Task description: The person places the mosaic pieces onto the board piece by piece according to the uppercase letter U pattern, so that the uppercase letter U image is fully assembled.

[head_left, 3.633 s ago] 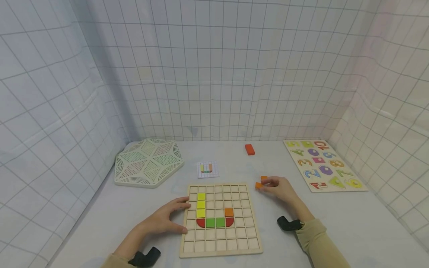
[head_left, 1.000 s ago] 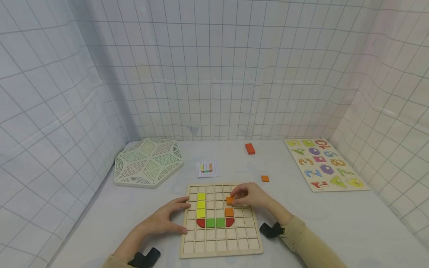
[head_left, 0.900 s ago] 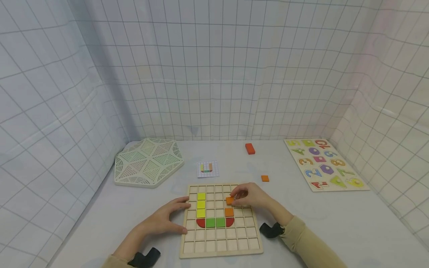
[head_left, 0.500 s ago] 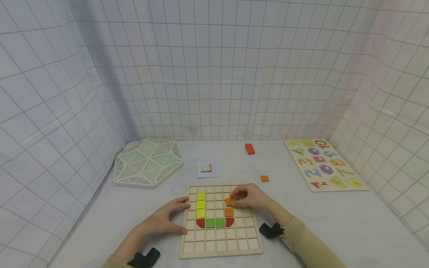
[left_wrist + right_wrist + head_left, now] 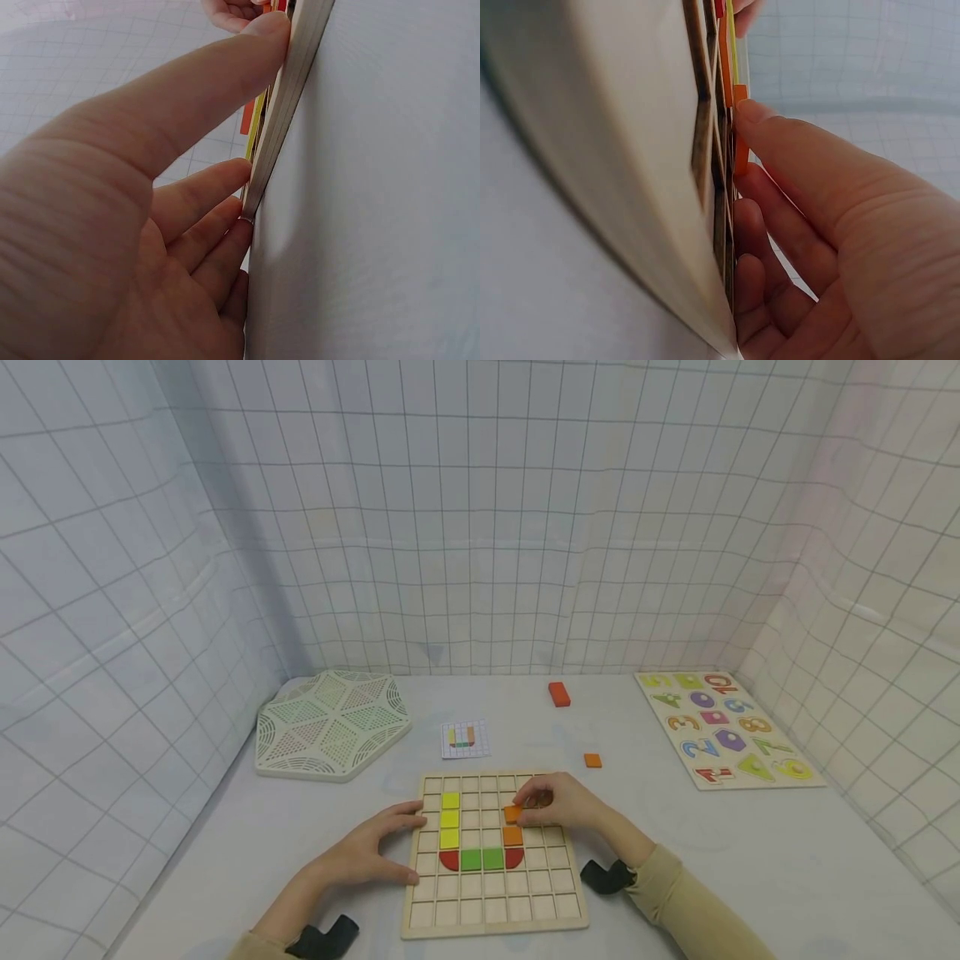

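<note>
A wooden grid board (image 5: 471, 912) lies on the table with coloured tiles set in a U shape. My right hand (image 5: 570, 804) pinches an orange square tile (image 5: 512, 814) between thumb and fingers, over the cell just beyond a seated orange tile (image 5: 512, 836). In the right wrist view, the pinched orange tile (image 5: 741, 154) stands up past the board's ridges. My left hand (image 5: 369, 852) rests against the board's left edge, thumb and fingertips touching it, fingers fairly straight. Yellow tiles (image 5: 449, 819), green tiles (image 5: 471, 859) and red rounded corner pieces (image 5: 449, 860) fill the other occupied cells.
One loose orange tile (image 5: 592, 761) lies beyond the board's right corner. Farther back are a pattern card (image 5: 465, 740) and a red block (image 5: 559, 694). A pale hexagonal board (image 5: 330, 727) sits left, a number puzzle (image 5: 726, 731) right. Gridded cloth walls (image 5: 480, 552) enclose the table.
My right hand has carried one orange tile from the pair at the right onto the board. Lately it has edged slightly nearer to the seated orange tile. The left hand keeps its place.
</note>
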`<state>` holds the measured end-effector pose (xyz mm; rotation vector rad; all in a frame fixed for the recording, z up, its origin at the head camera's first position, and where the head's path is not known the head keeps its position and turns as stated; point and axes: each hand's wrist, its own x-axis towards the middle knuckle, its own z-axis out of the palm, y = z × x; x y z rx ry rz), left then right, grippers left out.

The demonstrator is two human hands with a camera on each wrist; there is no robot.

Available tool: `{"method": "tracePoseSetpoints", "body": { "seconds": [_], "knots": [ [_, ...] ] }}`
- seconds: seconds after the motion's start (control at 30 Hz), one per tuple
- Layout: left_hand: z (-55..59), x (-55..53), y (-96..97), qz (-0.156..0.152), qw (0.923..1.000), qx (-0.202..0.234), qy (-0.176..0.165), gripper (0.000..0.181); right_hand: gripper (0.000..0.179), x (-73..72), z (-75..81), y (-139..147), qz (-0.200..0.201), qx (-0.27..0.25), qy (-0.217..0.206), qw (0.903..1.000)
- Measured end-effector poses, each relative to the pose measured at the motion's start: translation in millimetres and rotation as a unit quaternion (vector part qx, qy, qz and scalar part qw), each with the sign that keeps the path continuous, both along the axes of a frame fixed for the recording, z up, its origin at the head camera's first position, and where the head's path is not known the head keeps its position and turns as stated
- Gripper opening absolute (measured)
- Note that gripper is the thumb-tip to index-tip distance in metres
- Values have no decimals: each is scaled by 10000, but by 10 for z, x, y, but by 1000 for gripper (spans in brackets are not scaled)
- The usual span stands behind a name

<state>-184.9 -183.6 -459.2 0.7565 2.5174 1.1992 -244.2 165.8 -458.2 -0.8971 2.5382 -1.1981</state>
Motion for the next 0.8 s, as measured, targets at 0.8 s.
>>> {"method": "tracePoseSetpoints", "body": {
  "seconds": [0.8],
  "knots": [
    [-7, -2, -3, -25, 10000, 11, 40, 72, 23, 15, -12, -6, 101, -66, 226, 9997]
  ]
}}
